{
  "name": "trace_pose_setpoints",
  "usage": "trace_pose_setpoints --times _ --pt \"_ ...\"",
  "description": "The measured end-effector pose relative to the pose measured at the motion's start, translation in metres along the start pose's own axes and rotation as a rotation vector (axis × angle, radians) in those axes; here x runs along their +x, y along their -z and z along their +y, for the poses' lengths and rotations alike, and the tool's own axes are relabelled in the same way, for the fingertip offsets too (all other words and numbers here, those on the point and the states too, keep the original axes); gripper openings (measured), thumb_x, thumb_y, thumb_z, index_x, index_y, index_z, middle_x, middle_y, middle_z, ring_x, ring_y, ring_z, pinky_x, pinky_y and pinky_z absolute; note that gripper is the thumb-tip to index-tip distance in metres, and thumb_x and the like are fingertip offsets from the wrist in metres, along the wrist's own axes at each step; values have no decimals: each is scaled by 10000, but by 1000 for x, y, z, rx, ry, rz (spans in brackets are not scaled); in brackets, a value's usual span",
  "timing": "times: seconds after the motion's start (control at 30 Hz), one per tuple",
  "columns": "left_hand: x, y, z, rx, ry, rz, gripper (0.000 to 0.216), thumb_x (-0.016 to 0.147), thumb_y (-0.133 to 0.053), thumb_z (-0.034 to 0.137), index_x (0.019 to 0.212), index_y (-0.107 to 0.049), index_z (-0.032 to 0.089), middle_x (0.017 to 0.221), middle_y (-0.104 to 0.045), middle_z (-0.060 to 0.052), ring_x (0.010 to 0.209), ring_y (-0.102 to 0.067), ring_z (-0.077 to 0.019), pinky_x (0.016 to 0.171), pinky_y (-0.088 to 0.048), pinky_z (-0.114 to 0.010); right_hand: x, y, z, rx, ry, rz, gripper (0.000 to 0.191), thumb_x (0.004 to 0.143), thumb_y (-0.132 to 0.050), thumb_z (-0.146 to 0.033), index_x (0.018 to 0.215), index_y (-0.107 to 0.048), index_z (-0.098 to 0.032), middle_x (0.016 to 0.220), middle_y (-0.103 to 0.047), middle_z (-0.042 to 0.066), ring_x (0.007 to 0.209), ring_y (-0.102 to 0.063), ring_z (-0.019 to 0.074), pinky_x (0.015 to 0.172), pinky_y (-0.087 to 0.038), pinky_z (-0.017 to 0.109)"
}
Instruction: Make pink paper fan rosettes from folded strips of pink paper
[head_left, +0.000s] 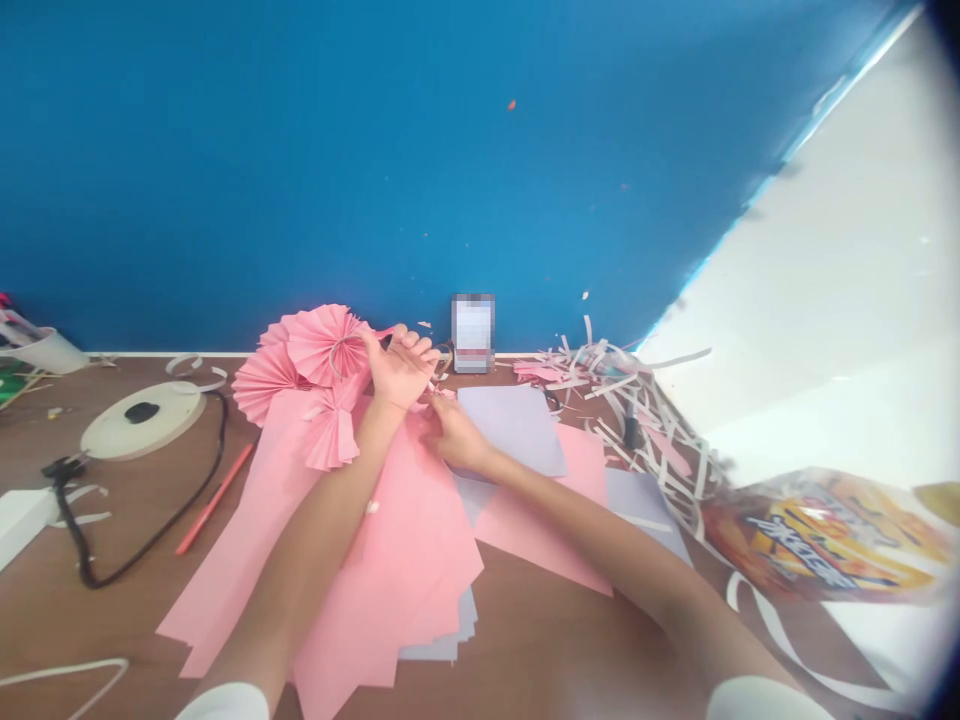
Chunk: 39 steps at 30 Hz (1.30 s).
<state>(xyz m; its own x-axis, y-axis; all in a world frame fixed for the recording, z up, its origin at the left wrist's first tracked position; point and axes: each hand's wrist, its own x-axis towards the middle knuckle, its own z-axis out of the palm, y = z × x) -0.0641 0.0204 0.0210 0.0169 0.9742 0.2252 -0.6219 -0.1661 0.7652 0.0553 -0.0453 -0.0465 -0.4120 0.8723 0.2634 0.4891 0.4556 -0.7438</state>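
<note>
My left hand point(401, 368) is raised with its fingers curled around the edge of a pink pleated paper fan point(322, 345). More pink fans point(262, 385) lie beside it, and a small folded one point(330, 432) rests below. My right hand point(450, 432) sits on the pink paper sheets point(405, 540), fingers pinched on a small pink paper piece point(435, 395) near the left hand. A lavender sheet point(517, 425) lies just right of the right hand.
A round white device point(142, 418) with a black cable point(150, 535) sits at left, next to a red pencil point(214, 500). White and pink paper strips point(645, 420) pile up at right, by a colourful snack bag point(825, 540). A blue wall point(450, 150) stands behind the wooden table point(540, 640).
</note>
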Motion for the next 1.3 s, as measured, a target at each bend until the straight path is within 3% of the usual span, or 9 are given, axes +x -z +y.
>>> trace_pose_setpoints --times 0.17,0.37,0.53,0.73,0.83,0.93,1.03,1.17,1.3 --pt "3 -6 -3 40 43 -70 578 836 -347 715 632 -503 197 559 -489 -11 542 -466 -111 530 -391 -254 5 1 1 196 -59 -45 547 698 -615 -177 1226 -476 -145 1016 -586 65 817 -572 166 753 -480 294" --pt "3 -10 -16 258 -29 28 398 855 -505 489 610 -494 175 544 -524 1 489 -480 -78 502 -373 -207 9 -3 0 101 -98 -65 489 735 -590 -200 1211 -488 -154 736 -548 -25 644 -519 144 614 -421 264" --pt "0 -15 -10 512 -94 -48 354 858 -525 426 625 -546 161 523 -561 -7 468 -494 -83 498 -371 -206 9 3 -10 43 -112 -1 490 699 -507 -111 1185 -524 -168 719 -549 -20 657 -525 153 613 -402 259" --pt "8 -12 19 718 -126 -173 307 868 -507 358 656 -583 148 588 -617 -30 521 -544 -97 547 -409 -209 9 34 -38 51 -76 10 369 675 -559 -161 1040 -589 -210 735 -606 -20 670 -546 152 660 -415 267" --pt "10 -6 34 768 -32 -250 246 839 -547 352 720 -617 148 656 -650 -43 585 -583 -117 582 -429 -212 9 42 -49 41 -88 22 366 656 -570 -163 1017 -596 -219 722 -602 -25 656 -546 153 630 -406 261" --pt "11 0 45 880 99 -408 235 828 -564 371 799 -644 152 742 -677 -51 640 -605 -139 597 -428 -217 10 50 -51 -19 -99 77 363 656 -531 -132 1000 -618 -212 716 -603 -13 641 -541 158 627 -406 265" --pt "12 5 51 1078 99 -521 191 795 -607 350 820 -674 173 791 -680 -33 695 -588 -145 591 -385 -198 13 71 -47 -86 -65 173 398 688 -479 -119 1048 -627 -206 791 -623 12 685 -541 164 667 -413 272" --pt "13 7 51 1274 102 -546 190 790 -605 373 768 -682 201 745 -655 0 671 -538 -143 559 -326 -200 13 111 -38 -97 -15 80 364 697 -485 -120 1021 -626 -207 855 -620 3 692 -533 141 675 -406 256" --pt "11 4 46 1203 189 -607 210 775 -624 407 809 -679 207 791 -669 -1 708 -551 -150 573 -330 -193 7 144 -27 -250 -62 17 337 685 -491 -97 978 -610 -214 802 -599 2 709 -527 156 636 -373 247"
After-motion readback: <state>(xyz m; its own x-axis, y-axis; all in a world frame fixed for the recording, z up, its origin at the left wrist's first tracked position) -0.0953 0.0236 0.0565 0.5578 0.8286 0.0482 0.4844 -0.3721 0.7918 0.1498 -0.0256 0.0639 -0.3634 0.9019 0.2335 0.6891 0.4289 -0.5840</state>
